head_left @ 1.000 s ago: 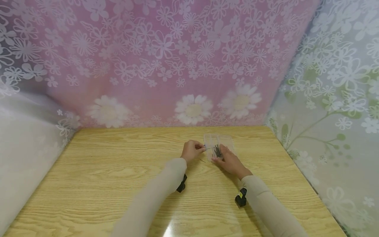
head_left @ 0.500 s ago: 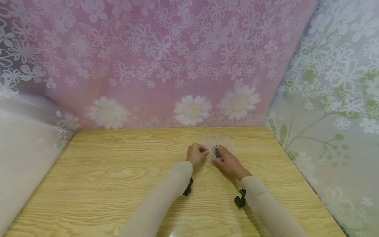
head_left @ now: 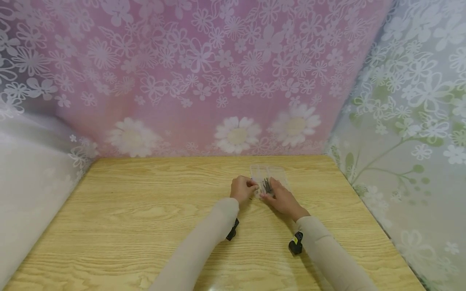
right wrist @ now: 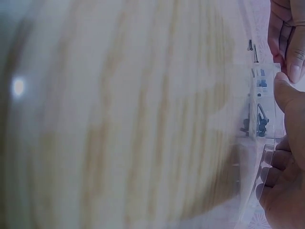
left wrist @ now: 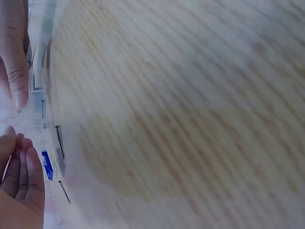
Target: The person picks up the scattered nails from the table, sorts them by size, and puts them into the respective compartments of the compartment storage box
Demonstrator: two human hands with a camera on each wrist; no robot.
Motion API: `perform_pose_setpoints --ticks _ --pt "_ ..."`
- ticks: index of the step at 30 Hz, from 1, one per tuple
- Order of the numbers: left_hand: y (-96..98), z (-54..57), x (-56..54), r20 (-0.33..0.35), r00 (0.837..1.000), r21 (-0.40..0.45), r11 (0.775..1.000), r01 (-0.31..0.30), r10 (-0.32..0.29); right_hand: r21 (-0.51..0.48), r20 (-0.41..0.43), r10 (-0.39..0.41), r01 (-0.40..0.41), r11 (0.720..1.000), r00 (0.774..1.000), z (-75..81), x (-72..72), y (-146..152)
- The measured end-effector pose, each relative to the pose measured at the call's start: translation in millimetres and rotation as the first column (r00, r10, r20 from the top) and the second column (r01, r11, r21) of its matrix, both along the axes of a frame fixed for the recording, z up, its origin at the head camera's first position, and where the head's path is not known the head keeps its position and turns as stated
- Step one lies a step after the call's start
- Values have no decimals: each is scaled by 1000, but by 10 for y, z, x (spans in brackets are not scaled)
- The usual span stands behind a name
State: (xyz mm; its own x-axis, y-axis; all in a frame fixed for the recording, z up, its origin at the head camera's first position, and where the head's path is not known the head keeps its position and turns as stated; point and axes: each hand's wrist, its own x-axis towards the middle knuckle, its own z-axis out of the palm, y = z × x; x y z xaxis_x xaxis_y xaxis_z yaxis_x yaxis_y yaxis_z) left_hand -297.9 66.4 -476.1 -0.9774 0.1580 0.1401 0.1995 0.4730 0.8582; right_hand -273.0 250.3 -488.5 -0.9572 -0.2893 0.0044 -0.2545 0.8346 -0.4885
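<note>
A clear plastic compartment box (head_left: 260, 171) lies open near the back of the table, with several dark nails or screws (head_left: 267, 185) in one compartment. My right hand (head_left: 282, 197) grips the box at its right side; in the right wrist view, the thumb (right wrist: 286, 90) is at the rim and the other fingers curl at the clear edge. At the left side of the box, my left hand (head_left: 242, 189) has thumb and fingertips close together; whether a nail is between them is hidden. Two loose nails, one long (left wrist: 59, 140) and one nearby (left wrist: 64, 192), lie beside the box.
A small blue piece (left wrist: 47, 165) shows at the box's edge beside the left hand. The wood-grain table (head_left: 145, 210) meets a pink floral sheet (head_left: 189, 101) at the back and a pale floral sheet (head_left: 411, 161) on the right.
My left hand has moved slightly right, up to the box's left side. The thin nail visible at its fingertips half a second ago is no longer distinguishable. The right hand stays put.
</note>
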Motion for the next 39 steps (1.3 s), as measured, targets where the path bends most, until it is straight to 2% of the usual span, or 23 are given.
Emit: perform_pose_setpoints --ticks 6,13,17,23,30,33,39 --pt "-99 19 -45 -21 998 -15 998 61 -62 3 -1 -2 2 1000 1000 12 5 -12" --pt "-282 111 -49 18 992 -64 990 125 -124 14 -12 -5 6 1000 1000 38 25 -20" --pt "-362 127 -47 36 989 -91 985 147 -144 18 -11 -7 7 1000 1000 36 22 -18" --pt "-420 61 -35 66 986 -121 980 158 -151 22 -17 -5 5 1000 1000 30 16 -19" --pt "-454 -38 -10 88 978 -151 968 200 -188 12 -13 -6 7 1000 1000 39 33 -25" --pt "-457 -67 -5 68 978 -170 963 208 -199 9 -13 -6 6 1000 1000 42 33 -30" --pt "-409 -115 -4 -20 974 -233 948 217 -227 24 -30 -5 5 1000 1000 31 14 -23"
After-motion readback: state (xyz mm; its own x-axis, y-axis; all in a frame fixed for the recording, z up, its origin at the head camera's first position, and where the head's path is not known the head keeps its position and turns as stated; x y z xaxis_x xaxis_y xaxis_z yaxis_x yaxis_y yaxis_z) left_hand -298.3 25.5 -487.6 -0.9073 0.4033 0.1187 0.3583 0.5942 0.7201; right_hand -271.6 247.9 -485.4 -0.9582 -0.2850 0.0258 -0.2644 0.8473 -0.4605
